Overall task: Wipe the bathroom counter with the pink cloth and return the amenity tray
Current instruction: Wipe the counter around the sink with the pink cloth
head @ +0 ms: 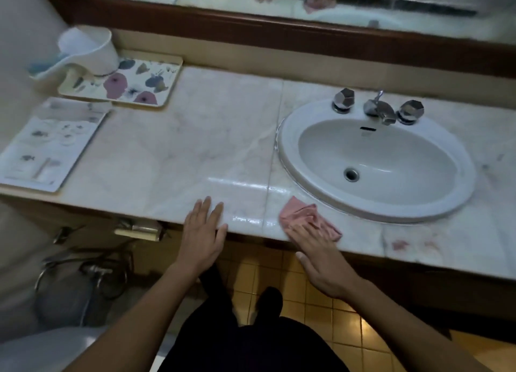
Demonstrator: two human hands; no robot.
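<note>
The pink cloth (303, 215) lies crumpled on the front edge of the marble counter (195, 137), just left of the sink. My right hand (321, 257) presses flat on the cloth, fingers spread over its near part. My left hand (202, 232) rests flat and empty on the counter's front edge, a little left of the cloth. The floral amenity tray (131, 85) sits at the counter's back left against the wall, with a white cup-like holder (89, 50) at its far corner.
An oval white sink (287, 148) with chrome taps (378, 109) fills the counter's right half. A white printed tray or card (47, 145) lies at the left edge. A wood-framed mirror (279, 25) runs along the back. Reddish stains (402, 244) mark the front right edge. Yellow floor tiles below.
</note>
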